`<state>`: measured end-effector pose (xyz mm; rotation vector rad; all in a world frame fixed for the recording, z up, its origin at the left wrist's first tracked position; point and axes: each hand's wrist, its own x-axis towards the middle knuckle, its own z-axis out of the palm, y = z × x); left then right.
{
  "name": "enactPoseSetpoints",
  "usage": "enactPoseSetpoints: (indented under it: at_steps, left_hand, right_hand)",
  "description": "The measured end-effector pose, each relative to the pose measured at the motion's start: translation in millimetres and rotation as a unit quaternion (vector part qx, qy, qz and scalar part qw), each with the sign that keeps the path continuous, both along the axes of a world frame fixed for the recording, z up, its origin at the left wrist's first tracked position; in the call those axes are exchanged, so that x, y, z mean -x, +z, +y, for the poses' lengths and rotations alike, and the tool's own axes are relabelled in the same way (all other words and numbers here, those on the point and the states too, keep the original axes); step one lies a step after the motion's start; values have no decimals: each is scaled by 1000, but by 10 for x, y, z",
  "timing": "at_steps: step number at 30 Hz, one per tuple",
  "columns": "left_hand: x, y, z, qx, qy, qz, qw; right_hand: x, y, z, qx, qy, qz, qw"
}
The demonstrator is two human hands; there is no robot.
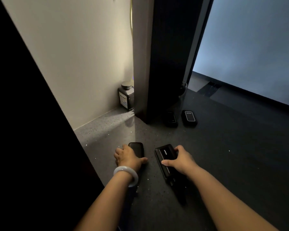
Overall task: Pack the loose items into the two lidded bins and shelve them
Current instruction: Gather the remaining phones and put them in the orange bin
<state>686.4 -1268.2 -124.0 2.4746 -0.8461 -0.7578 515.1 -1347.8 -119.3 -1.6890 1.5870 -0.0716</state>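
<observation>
Dark speckled counter (223, 164) fills the lower frame. A pale wall (73, 55) meets it at rear left. A dark, glossy post (157, 64) stands on the counter at rear centre. A blue-grey lit panel (249, 47) occupies the upper right.

Both forearms reach in from the bottom edge.

Left hand (126, 155): palm down, fingers curled over the left bank (138, 148), a plain black power bank lying flat on the counter. The thumb lies along its near right edge. The hand covers the bank's near half.

Right hand (183, 160): grips the right bank (164, 155), a black power bank with white lettering, lying flat just beside the left one but not touching it. The thumb presses on its top face and the fingers curl round its far right edge. Whether either bank is lifted off the counter cannot be told.

Far bank (189, 117): a third black unit, flat on the counter near the foot of the post, well apart from both hands. A dimmer matching shape lies just left of it; another unit or a reflection, cannot tell.

Bottle (125, 97): dark, round-capped, upright in the wall corner, partly hidden by the post.

Bangle (126, 174): pale, on the left wrist.
</observation>
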Motion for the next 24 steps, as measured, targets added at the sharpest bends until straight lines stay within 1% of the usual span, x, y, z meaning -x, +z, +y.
enactPoseSetpoints:
  at_steps: [2, 4, 9, 13, 17, 24]
  left_hand:
    - [39, 2, -6, -10, -24, 17, 1000]
    - [109, -21, 2, 13, -49, 32, 998]
    - [369, -60, 74, 78, -124, 89, 985]
    - [718, -96, 194, 98, -144, 130, 976]
    - [1218, -100, 469, 121, -167, 179, 962]
    - [2350, 7, 1208, 117, -238, 264, 927]
  right_hand:
    - [37, -11, 54, -25, -26, -8, 999]
    - [117, -30, 128, -37, -59, -9, 998]
    - [501, -50, 397, -29, -127, -6, 991]
    - [969, -14, 735, 8, -199, -21, 980]
    - [1551, 12, 1194, 33, -285, -72, 955]
    - [2726, 0, 2265, 25, -397, -167, 902]
